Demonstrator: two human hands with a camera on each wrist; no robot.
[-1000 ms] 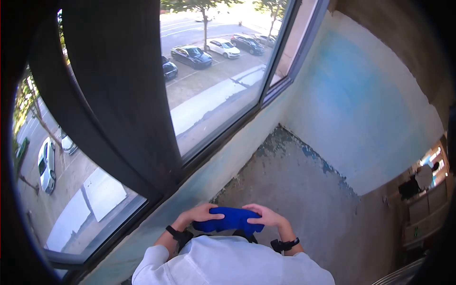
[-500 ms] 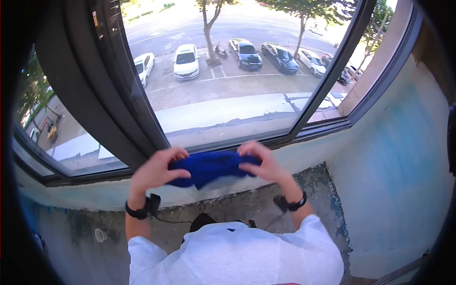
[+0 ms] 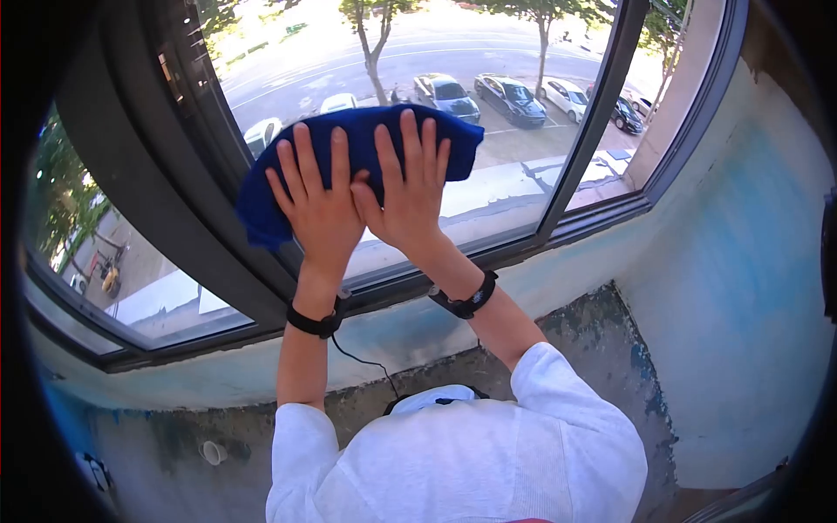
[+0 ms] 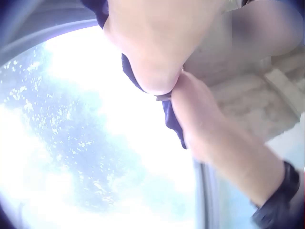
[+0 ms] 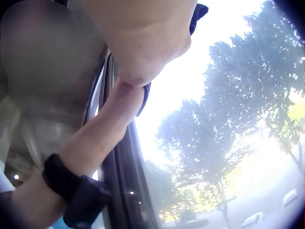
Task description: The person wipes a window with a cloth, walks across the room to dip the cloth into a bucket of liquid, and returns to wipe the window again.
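A dark blue cloth lies spread against the window pane, its left end over the dark frame. Flat on the cloth rests the left hand, fingers straight and pointing up. Beside it the right hand presses on the cloth too, fingers extended, the thumbs touching or crossing. In the left wrist view the left hand fills the top, with a strip of cloth below. From the right wrist view, the right hand hides most of the cloth.
A thick dark window frame stands at the left, a thinner upright at the right. Outside are parked cars and trees. A pale blue wall is at the right; a white cup-like object sits low at the left.
The hands have risen from near the lap to the window and come together. The cloth, earlier bunched between them, is now spread under flattened palms. The head view has turned toward the window.
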